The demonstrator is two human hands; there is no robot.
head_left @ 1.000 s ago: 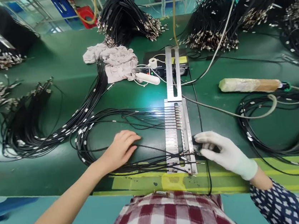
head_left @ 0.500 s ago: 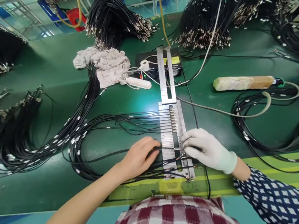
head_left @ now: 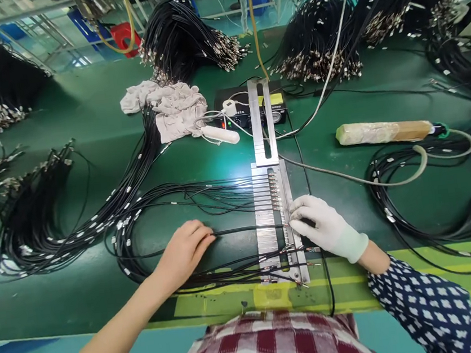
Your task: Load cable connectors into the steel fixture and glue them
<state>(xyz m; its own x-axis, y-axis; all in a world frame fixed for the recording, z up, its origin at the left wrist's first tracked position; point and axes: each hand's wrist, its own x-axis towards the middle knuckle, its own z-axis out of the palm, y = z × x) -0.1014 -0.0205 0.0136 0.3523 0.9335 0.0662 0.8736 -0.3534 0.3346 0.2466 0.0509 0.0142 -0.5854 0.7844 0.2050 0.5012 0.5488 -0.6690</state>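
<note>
Head view: green bench (head_left: 61,287) seen from above.
Left hand (head_left: 184,254): bare, fingers curled around a black cable (head_left: 237,231), holding it low on the bench.
Right hand (head_left: 325,228): gloved, fingertips (head_left: 293,217) pinched on the cable's metal end.
Cable: stretched straight between both hands, across the jig (head_left: 264,218).
Jig: metal, upper slots filled with cable ends, loose ends crossing its lower part.
Around: bundles (head_left: 185,35) at the far edge, rag (head_left: 172,107) beside them.
</note>
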